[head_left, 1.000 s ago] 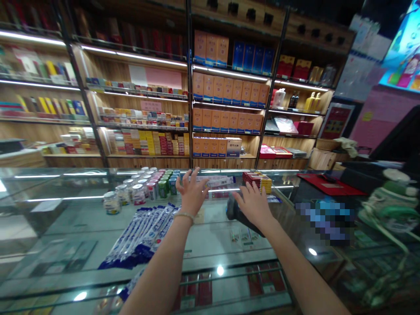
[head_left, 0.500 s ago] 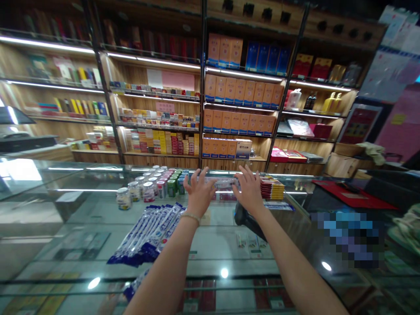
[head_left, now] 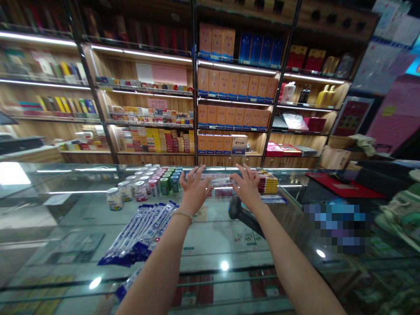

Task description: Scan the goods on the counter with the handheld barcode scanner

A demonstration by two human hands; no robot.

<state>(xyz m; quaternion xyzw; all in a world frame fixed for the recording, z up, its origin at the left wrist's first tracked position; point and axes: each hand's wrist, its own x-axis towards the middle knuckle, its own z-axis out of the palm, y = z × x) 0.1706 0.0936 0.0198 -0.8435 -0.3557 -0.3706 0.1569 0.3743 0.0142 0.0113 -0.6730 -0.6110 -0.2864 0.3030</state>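
My left hand (head_left: 195, 188) and my right hand (head_left: 246, 186) reach out over the glass counter. Between them is a small, clear, plastic-looking pack (head_left: 221, 182), gripped at its two ends by thumbs and fingers. What is inside it is too blurred to tell. Below my right hand lies a black handheld scanner (head_left: 241, 213), partly covered by my forearm. Left of my left wrist, long blue-and-white packets (head_left: 138, 234) are fanned out. Past them stand rows of small jars (head_left: 114, 199) and coloured little bottles (head_left: 165, 187). Red-and-yellow boxes (head_left: 268, 183) are stacked just right of my right hand.
The glass counter (head_left: 210, 249) has goods under its top. Behind it rise lit wooden shelves with orange boxes (head_left: 232, 83) and blue boxes (head_left: 260, 50). A red mat (head_left: 344, 186) with a dark item lies at the right, near a pale green bag (head_left: 402, 210).
The camera view has shifted slightly, so the shelves and counter goods sit further left. Both hands keep hold of the clear pack in nearly the same pose.
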